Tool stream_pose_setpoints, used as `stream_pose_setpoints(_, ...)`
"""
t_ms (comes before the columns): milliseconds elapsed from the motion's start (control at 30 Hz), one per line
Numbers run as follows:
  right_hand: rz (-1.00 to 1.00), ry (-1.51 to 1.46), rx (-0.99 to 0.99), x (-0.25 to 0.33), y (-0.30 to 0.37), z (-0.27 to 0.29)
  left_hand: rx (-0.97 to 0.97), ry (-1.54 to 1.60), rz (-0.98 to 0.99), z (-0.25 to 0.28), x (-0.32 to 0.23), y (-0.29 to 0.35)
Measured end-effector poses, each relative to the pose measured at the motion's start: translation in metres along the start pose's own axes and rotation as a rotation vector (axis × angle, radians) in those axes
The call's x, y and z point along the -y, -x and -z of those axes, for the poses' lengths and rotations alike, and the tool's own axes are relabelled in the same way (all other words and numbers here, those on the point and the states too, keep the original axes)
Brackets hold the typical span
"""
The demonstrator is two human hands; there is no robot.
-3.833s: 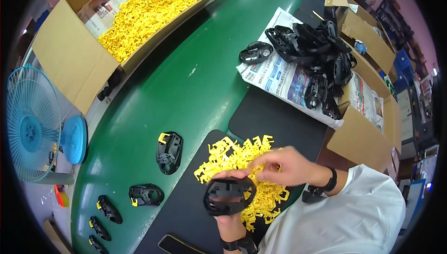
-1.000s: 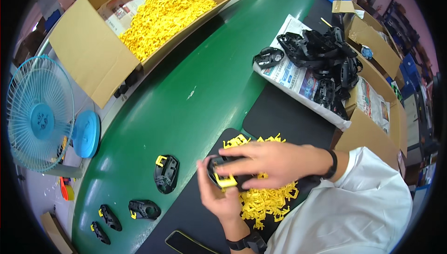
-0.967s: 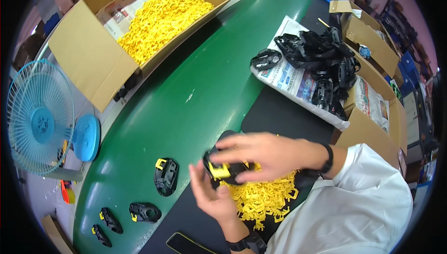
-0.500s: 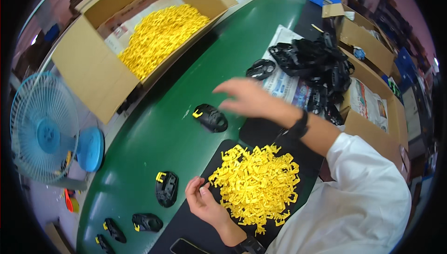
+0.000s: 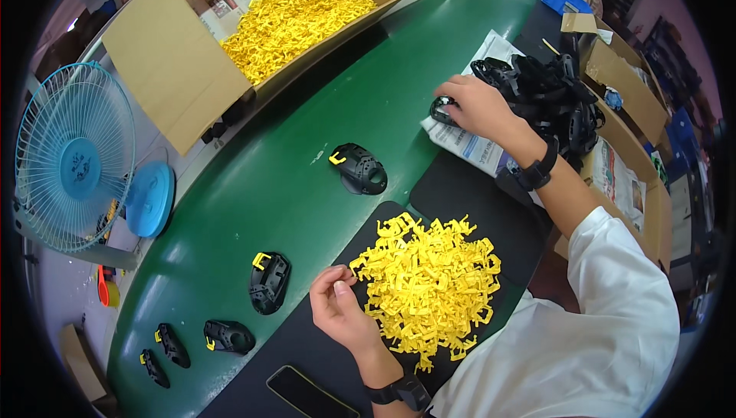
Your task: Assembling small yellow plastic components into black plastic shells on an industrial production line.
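Note:
My right hand [image 5: 481, 108] is closed over a black mouse shell [image 5: 442, 110] at the corner of a newspaper sheet, beside a heap of black shells [image 5: 540, 96]. Low in the middle, my left hand [image 5: 343, 312] rests at the left edge of a pile of yellow plastic clips [image 5: 429, 288]. Its fingers are curled with the thumb close to them; what they hold, if anything, is hidden. On the green surface [image 5: 307, 211], a black mouse shell with a yellow clip [image 5: 360, 169] lies between my hands, and another [image 5: 270, 284] is left of my left hand.
Several more clipped shells [image 5: 228, 336] lie at the lower left. A phone [image 5: 307, 393] is on the black mat near me. An open carton of yellow clips [image 5: 176, 73] stands at the far left, above a blue fan [image 5: 80, 165]. More cartons [image 5: 625, 88] line the right side.
My right hand has moved from above the green surface, right and away, onto a shell on the newspaper. My left hand stays by the pile. The whole view has shifted slightly.

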State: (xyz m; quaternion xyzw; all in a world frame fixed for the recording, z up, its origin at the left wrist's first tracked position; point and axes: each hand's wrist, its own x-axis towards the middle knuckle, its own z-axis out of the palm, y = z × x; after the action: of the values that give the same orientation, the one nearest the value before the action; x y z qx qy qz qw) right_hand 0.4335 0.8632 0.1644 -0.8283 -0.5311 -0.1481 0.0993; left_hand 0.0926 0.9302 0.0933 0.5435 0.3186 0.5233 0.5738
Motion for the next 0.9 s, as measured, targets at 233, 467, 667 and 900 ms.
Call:
stream_pose_setpoints(233, -0.135, -0.038, 0.371, -0.031, 0.02, -0.042, 0.04, 0.063, 0.003, -0.003, -0.004, 0.003)
stream_pose_setpoints(467, -0.21, -0.906, 0.303, 0.085, 0.03, 0.072, 0.155, 0.183, 0.044, 0.007, 0.005, 0.007)
stream_pose_setpoints(667, 0.265, -1.357, 0.488, 0.144, 0.098, 0.08, 0.501, 0.673, 0.441, -0.017, -0.032, 0.019)
stream_pose_setpoints(900, -0.135, -0.697, 0.142, 0.118, 0.117, 0.065, 0.542, 0.682, 0.513, -0.021, -0.02, 0.024)
